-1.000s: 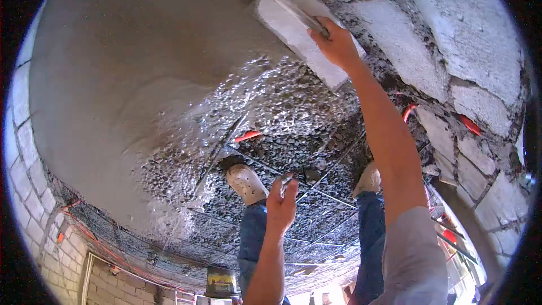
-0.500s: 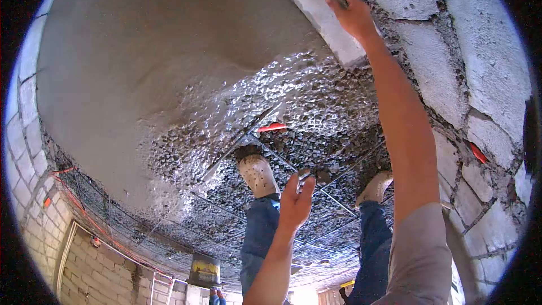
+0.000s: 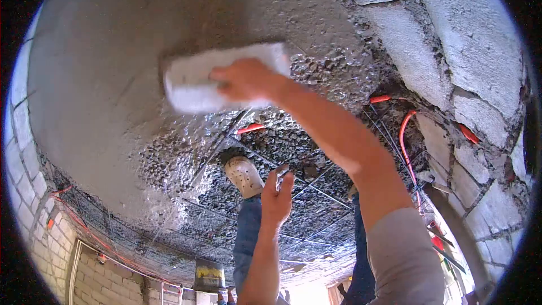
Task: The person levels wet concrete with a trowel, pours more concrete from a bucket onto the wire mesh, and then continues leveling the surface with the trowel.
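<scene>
My right hand (image 3: 248, 82) grips a long pale rectangular float (image 3: 195, 87), blurred by motion, which lies on wet grey concrete (image 3: 101, 62). Smooth concrete spreads to its left, while rough, pebbly concrete (image 3: 339, 73) shows to its right and below. Lower down, my left hand (image 3: 276, 195) is raised with fingers closed around a small greyish thing I cannot make out. It is over gravel and steel bars, beside a pale clog (image 3: 244, 176) on one foot.
Block walls (image 3: 435, 51) stand at right and left. Steel bars (image 3: 327, 196) cross the gravel. Orange tubes (image 3: 403, 130) rise near the right wall, and a short orange piece (image 3: 250, 128) lies among the stones. A bucket (image 3: 209, 275) is at the bottom, near another person's hands (image 3: 226, 293).
My right hand has swept the float from the right wall leftward and down across the concrete, turning it nearly level. My left hand has shifted slightly left in view, still closed.
</scene>
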The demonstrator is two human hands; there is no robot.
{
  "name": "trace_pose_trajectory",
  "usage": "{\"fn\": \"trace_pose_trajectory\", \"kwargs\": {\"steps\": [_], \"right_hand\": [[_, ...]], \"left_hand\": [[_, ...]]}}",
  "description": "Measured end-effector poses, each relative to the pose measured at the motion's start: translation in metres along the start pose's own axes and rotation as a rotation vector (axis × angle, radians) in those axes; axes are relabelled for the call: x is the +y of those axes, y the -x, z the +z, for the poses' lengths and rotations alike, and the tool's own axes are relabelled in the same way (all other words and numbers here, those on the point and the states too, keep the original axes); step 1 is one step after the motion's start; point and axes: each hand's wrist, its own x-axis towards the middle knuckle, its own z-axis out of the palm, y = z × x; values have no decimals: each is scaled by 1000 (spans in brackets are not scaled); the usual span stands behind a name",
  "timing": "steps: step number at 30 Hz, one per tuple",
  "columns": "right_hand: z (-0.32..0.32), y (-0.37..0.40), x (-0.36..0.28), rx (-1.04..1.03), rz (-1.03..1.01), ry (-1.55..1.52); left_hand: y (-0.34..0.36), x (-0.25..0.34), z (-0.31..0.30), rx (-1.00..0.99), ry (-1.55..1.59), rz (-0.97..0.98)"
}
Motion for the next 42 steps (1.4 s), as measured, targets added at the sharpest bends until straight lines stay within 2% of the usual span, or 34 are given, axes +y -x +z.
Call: {"fn": "trace_pose_trajectory", "kwargs": {"steps": [1,2,3,5,8,10,11,14,15,16,17,20,21,23,27,28,30,32,33,35,36,37,38,40,42], "right_hand": [[12,6,-10,-23,-76,-14],[9,14,-26,-141,-61,4],[10,22,-35,-154,-90,-7],[6,30,-35,-164,-139,-10],[-7,30,-22,-46,-73,-89],[-20,18,-6,340,-17,-404],[-22,6,1,443,-29,-469],[-47,-27,-10,305,256,-798],[-46,-40,-15,305,242,-797],[-37,-56,-22,430,167,-670],[-28,-71,-25,495,133,-603],[-2,-122,-30,785,38,-372],[-5,-129,-36,789,56,-356],[-15,-141,-47,737,242,-523],[-31,-157,-39,766,351,-463],[-30,-161,-31,833,356,-478],[-38,-155,-23,908,365,-478],[-48,-143,-26,954,491,-579],[-50,-139,-22,960,497,-571],[-48,-129,-14,997,649,-661],[-46,-124,-10,1008,657,-656],[-42,-119,-7,1101,707,-603],[-38,-112,-6,1190,759,-549],[-33,-96,2,1265,824,-580],[-27,-79,4,1335,887,-618]], "left_hand": [[-1,-5,0,-12,-62,44],[0,-7,-1,-22,-125,86],[3,-1,0,-15,-130,86],[7,16,3,-51,-176,-38],[8,12,0,-24,-177,-41],[9,5,-1,-13,-127,5],[10,10,-2,-14,-119,-25],[3,10,-12,-8,-101,2],[3,16,-15,-16,-73,-19],[3,20,-17,-27,-46,-47],[1,19,-14,-2,16,87],[-1,32,-27,-36,5,30],[0,45,-29,-33,20,50],[-2,38,-36,-34,31,53],[-4,44,-45,-38,88,82],[-4,46,-48,-19,72,114],[-1,75,-51,-23,5,39],[-2,82,-55,5,-34,-34],[-7,69,-59,1,-28,81],[-9,55,-63,7,7,21],[-11,53,-64,23,44,-37],[-11,51,-64,15,64,-87],[-10,53,-65,4,57,-93],[-11,58,-64,73,30,13],[-8,60,-61,97,75,-25]]}}
